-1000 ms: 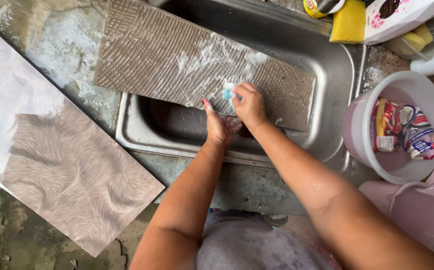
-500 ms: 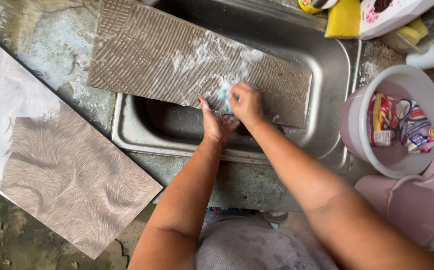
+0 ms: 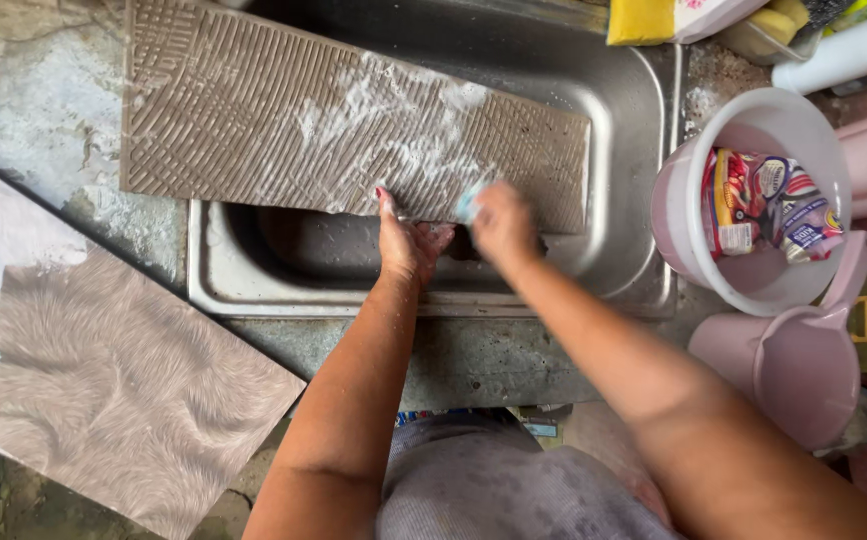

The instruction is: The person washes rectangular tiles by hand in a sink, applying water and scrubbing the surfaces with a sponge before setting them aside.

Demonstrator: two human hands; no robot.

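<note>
Soapy tile [image 3: 283,120] is being steadied across the sink [image 3: 623,270] by the left hand [image 3: 408,240], fingers pressed together, while a blue sponge [image 3: 469,202] is being pinched in the right hand [image 3: 503,225].

The right hand [image 3: 501,226] presses a blue sponge [image 3: 469,201] on the soapy ribbed tile [image 3: 253,120]; the left hand [image 3: 408,243] steadies its edge.

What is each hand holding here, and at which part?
The left hand grips the near long edge of the ribbed tile. The right hand pinches a small blue scrubbing pad, mostly hidden, against the tile's soapy face.
</note>
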